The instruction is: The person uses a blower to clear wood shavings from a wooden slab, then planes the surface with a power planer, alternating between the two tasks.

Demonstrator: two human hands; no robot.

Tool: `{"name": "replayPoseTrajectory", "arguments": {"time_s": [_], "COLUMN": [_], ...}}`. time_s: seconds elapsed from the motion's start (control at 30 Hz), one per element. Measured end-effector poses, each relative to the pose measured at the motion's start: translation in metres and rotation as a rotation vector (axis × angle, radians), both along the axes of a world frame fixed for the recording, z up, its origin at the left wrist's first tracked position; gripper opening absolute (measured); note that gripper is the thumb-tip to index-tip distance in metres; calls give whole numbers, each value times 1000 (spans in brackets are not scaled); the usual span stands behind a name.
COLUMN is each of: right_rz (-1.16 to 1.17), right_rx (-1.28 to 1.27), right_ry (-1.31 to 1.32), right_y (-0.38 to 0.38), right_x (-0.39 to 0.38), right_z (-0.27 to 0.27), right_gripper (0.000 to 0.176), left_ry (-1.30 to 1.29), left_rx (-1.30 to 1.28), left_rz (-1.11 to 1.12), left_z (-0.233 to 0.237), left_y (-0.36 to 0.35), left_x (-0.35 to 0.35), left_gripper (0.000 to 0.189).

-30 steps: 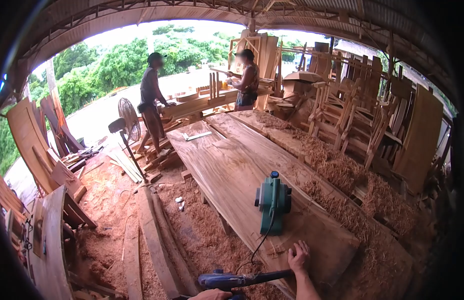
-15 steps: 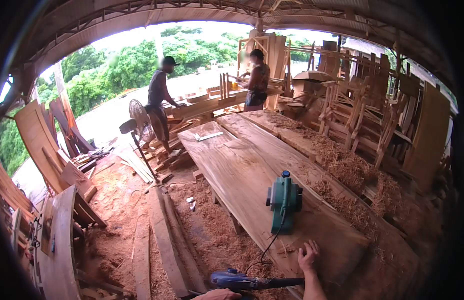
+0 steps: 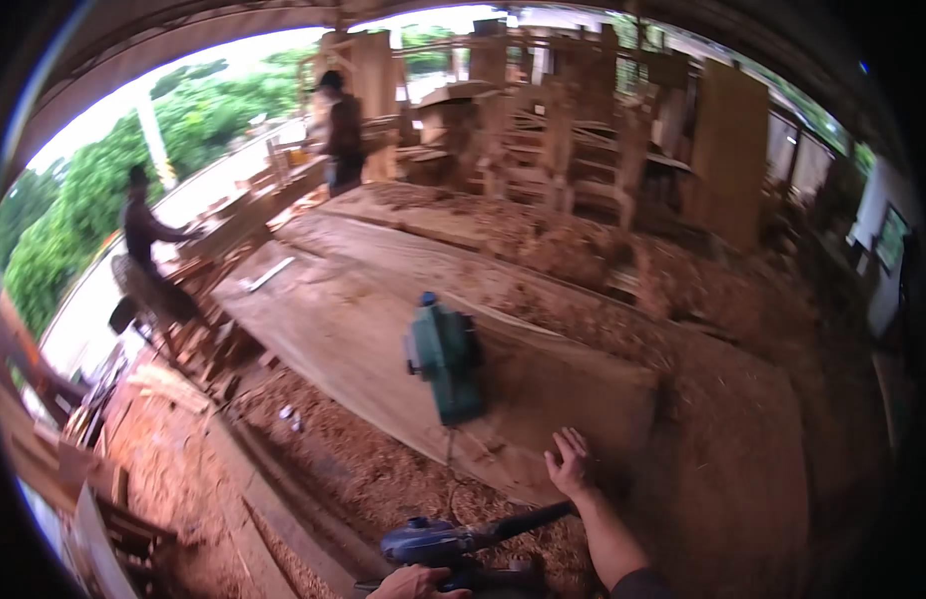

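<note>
Near the bottom edge, my left hand point(image 3: 419, 583) is wrapped round the handle of a blue blower point(image 3: 431, 542), whose dark nozzle points right toward my other wrist. My right hand point(image 3: 571, 461) lies on the near end of a wide wooden board point(image 3: 363, 344), fingers spread, holding nothing. A green power planer point(image 3: 443, 361) stands on that board, ahead and to the left of my right hand. Farther off on the board lies a white metal square point(image 3: 269, 275). The view is slightly blurred.
Two people work at the back left, one point(image 3: 148, 235) beside a fan and one point(image 3: 343, 135) by stacked timber. Wood shavings point(image 3: 583, 245) cover the boards on the right. Chair frames point(image 3: 563, 150) stand behind. Long planks point(image 3: 273, 509) lie on the shaving-strewn ground at left.
The view has swung right, so the board, planer and people appear farther left. My right hand still rests on the board, and my left hand still holds the blower, now showing more fully.
</note>
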State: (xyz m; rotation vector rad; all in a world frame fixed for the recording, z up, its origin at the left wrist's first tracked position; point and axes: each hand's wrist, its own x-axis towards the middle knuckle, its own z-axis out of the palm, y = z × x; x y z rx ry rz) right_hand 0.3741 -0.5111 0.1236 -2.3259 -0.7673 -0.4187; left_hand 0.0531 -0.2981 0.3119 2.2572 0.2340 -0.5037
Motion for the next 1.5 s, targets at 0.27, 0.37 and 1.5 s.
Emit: {"name": "replayPoseTrajectory", "arguments": {"time_s": [0.27, 0.37, 1.5], "right_rz": [-342, -353, -415], "right_rx": [-150, -158, -71], "right_ry": [53, 69, 126], "right_y": [-84, -79, -135], "right_x": [-23, -28, -43], "right_z": [-7, -4, 4], "right_gripper": [56, 55, 68], "left_ry": [-93, -170, 55], "left_rx": [-129, -63, -96], "left_rz": [374, 313, -334], "left_z": [-58, -73, 17], "left_y": [2, 26, -47], "left_x": [10, 20, 136], "left_gripper": [35, 22, 25]}}
